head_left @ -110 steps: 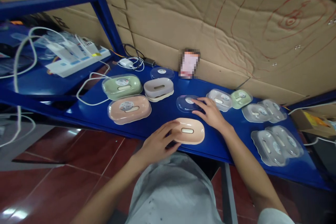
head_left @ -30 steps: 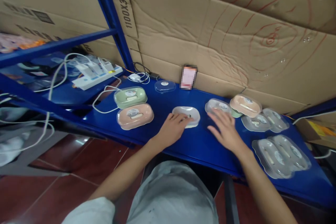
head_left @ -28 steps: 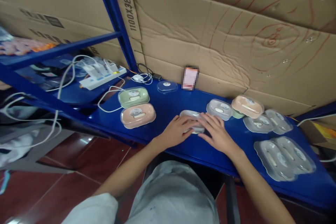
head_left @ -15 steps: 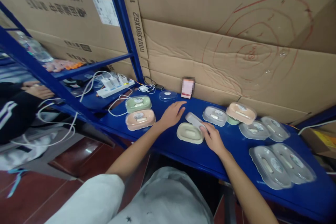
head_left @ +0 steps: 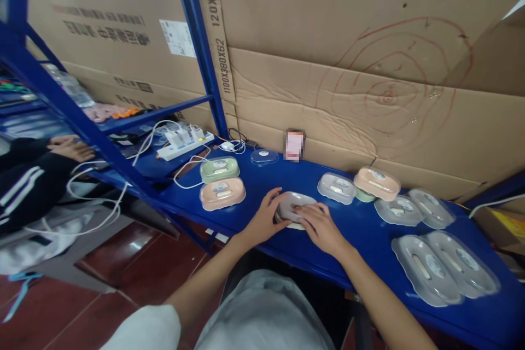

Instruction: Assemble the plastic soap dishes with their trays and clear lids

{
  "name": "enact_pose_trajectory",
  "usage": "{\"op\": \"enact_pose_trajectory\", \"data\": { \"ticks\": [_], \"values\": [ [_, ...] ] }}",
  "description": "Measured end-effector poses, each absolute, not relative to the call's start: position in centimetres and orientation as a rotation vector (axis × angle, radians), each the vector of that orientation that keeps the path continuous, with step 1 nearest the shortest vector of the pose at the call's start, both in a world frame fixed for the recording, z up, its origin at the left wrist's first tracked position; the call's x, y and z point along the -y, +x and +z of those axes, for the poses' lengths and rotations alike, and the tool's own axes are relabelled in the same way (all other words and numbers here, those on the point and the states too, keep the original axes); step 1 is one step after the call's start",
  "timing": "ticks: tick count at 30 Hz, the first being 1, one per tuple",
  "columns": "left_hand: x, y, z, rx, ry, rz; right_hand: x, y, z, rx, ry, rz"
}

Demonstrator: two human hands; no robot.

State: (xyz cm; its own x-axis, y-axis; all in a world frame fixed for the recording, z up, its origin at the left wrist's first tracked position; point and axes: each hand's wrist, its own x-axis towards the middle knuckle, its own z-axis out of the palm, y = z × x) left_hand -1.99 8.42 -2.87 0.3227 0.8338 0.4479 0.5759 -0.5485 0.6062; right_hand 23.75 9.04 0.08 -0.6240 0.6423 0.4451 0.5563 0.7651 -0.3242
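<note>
A shallow grey oval dish (head_left: 297,200) rests over a beige oval base (head_left: 296,226), of which only the front edge shows. My left hand (head_left: 266,215) is closed around the left end of the grey dish, thumb in front and fingers behind. From the right, my right hand (head_left: 322,227) has its fingers curled over the middle of the dish, holding it. What lies under those fingers is hidden. Beyond my hands, a clear-lidded grey case (head_left: 337,188) stands on the blue table (head_left: 262,180).
Lidded green (head_left: 219,169) and peach cases (head_left: 222,194) stand left, beside a dark clear lid (head_left: 264,157). Right are a peach case (head_left: 376,183) and several grey ones (head_left: 426,270). A phone (head_left: 294,145) leans on cardboard. Another person's hands (head_left: 71,147) are past the blue post.
My right hand has lowered the tilted grey dish flat onto the beige base. My left hand has come down and right, from held out open to gripping the dish's left end.
</note>
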Motion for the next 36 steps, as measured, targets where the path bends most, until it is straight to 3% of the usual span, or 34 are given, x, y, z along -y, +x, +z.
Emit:
{"op": "enact_pose_trajectory", "data": {
  "ticks": [9,13,17,22,26,30,36],
  "values": [
    [-7.0,-2.5,-2.6,-1.203,2.401,0.963,-8.8,23.7,-0.8,2.487,-0.736,0.161],
    [-5.7,-3.0,-2.6,-1.306,2.44,0.938,-9.2,23.0,-0.2,2.495,-0.649,0.292],
    [-5.1,-3.0,-2.3,-1.334,2.438,0.932,-14.9,19.3,1.2,2.469,-0.744,0.396],
    [-5.1,-3.2,-2.0,-1.317,2.413,0.945,-26.1,11.1,1.5,2.506,-0.858,0.363],
    [-5.1,-3.4,-2.0,-1.294,2.374,0.95,-30.2,7.3,1.0,2.551,-0.927,0.317],
    [-5.0,-3.6,-1.9,-1.296,2.374,0.907,-29.2,9.2,0.4,2.572,-0.946,0.276],
    [-4.8,-3.7,-2.0,-1.25,2.427,0.902,-21.6,18.9,-0.8,2.554,-0.992,0.293]
  ]
}}
